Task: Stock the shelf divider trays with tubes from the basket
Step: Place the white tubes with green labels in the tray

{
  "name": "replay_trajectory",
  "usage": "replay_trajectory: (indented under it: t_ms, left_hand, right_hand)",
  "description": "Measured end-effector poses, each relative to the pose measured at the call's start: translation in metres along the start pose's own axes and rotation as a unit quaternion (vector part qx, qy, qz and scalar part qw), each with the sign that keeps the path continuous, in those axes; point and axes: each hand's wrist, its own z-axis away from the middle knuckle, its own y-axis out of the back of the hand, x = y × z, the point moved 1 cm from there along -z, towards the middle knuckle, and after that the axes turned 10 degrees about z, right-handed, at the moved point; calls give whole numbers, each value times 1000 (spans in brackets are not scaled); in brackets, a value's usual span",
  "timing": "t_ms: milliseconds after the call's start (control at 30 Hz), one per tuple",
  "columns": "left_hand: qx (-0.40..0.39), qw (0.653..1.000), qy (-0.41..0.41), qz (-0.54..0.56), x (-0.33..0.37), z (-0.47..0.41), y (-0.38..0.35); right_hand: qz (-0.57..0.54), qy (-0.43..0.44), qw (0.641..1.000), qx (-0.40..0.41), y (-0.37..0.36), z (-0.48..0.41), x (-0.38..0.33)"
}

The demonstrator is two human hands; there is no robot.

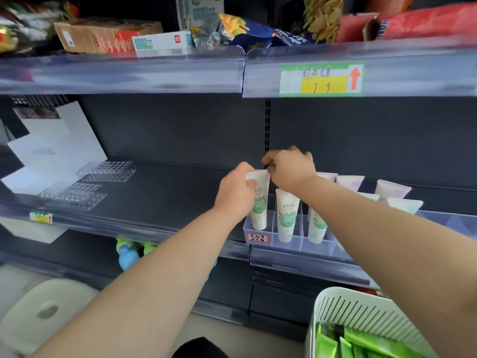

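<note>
Backdrop: dark grey store shelving (167,130) fills your view, with snack bags and boxes on the deck above.
Far left: two clear dimpled trays (107,171) lie on the middle shelf, beside white sheets of paper (59,148).
Left hand: your left hand (236,192) has its fingers curled round the aloe-print tube (259,210), gripping it from the left side.
Tube position: it stands crimped end up, nearly upright, in the leftmost compartment of the clear divider tray (300,245) at the shelf's front edge.
Tray label: a handwritten tag (256,238) sits on the tray front below that compartment.
Right hand: your right hand (291,167) is at the tube's top edge with its fingers curled; you cannot tell whether it pinches the tube or only touches it.
Neighbours: two more aloe tubes (287,215) stand in the next compartments, and pale lilac tubes (349,182) stand behind your right forearm.
Price tag: a green-and-yellow ticket (321,80) with a red arrow hangs on the upper rail.
Basket: a white slotted basket (361,313) at lower right holds bright green packs (361,342).
</note>
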Motion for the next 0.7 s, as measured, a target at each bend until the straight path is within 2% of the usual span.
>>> replay_trajectory:
  t_ms: [200,333,533,700]
  left_hand:
    - [-34,998,0,-46,-4,9,-15]
    - [-5,996,-17,-82,-5,14,-17]
    - [17,992,-33,-121,5,22,-18]
    - [45,983,-48,-171,19,29,-22]
  right_hand:
    - [41,50,996,66,11,44,24]
    - [102,115,982,105,10,80,29]
    - [138,158,970,125,7,117,34]
    - [143,158,973,91,6,133,43]
